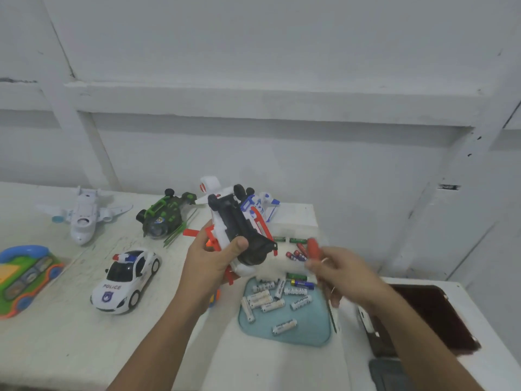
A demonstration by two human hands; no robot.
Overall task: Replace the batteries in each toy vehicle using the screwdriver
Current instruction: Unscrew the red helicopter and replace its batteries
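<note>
My left hand holds a white and red toy helicopter upside down above the table, its black underside facing me. My right hand grips a red-handled screwdriver, blurred, with the shaft pointing down to the right of the helicopter. Below lies a light blue tray with several white batteries. More batteries, green and red, lie on the table behind the tray.
On the white table stand a police car, a green and black helicopter, a white plane, a blue and white toy and a green and orange toy. A dark red opening is at right.
</note>
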